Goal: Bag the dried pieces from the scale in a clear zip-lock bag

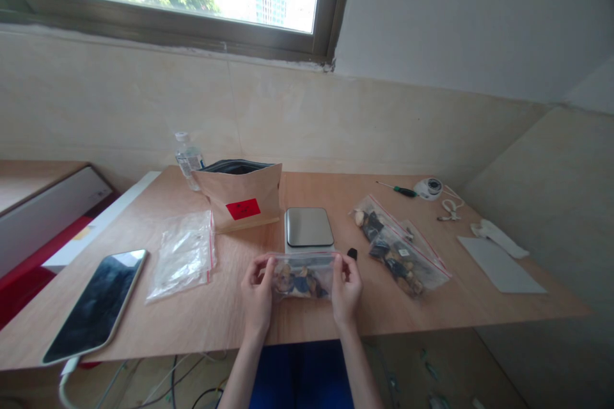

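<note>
My left hand [258,294] and my right hand [346,287] hold a small clear zip bag [302,275] of dark and pale dried pieces upright at the near edge of the wooden table [201,313]. Each hand pinches one top corner of the bag. Just behind it sits a small kitchen scale [308,228] with a grey steel top. A tiny black object [352,254] lies beside my right fingers.
A brown paper pouch [242,195] with a red label stands open behind the scale, a water bottle [188,159] beside it. Empty zip bags [183,254] and a phone [98,303] lie left. Filled bags [400,252], a screwdriver [398,190], a small camera [428,188] and a grey pad [499,263] lie right.
</note>
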Tool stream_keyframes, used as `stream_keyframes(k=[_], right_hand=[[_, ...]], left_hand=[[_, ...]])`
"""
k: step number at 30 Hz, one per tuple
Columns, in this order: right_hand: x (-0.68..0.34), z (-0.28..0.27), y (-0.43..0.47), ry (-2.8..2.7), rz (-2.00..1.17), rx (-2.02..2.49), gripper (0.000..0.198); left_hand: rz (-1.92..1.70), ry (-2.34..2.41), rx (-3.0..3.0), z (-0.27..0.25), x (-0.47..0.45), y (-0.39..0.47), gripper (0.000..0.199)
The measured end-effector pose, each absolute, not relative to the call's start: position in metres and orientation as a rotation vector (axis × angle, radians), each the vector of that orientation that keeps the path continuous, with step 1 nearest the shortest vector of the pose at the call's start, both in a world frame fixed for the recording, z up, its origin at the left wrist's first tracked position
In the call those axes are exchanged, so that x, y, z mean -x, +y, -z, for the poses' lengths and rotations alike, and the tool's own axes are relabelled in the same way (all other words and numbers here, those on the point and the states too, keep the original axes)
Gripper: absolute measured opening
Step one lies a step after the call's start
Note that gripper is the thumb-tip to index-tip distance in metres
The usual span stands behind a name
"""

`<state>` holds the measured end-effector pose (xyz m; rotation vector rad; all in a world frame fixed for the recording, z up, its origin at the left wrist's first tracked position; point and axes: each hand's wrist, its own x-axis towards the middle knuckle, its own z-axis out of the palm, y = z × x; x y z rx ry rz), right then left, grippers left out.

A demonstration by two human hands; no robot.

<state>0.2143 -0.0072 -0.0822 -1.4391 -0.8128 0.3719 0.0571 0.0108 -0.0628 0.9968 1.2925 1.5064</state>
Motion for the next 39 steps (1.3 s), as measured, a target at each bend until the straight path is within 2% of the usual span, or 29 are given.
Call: stream_keyframes(k=[10,17,39], right_hand=[[-0.2159,0.0797,-0.0065,-0.765,-0.514,1.401,0.040],[-0.2138,0.0783,-0.0072,-0.829,-0.635,1.367,0.033],[-0.2138,0.0814,-0.0082,-0.799,-0.559,1.388,0.034]], left_hand=[[-1.495,1.230,-0.991,0.0621,-0.0581,0.0117,0.029],[-1.448,1.185,-0.986,0.0613,-0.0603,0.0120,0.030],[-1.403,1.207,-1.008,0.0680,-0.0601,0.0121,0.031]])
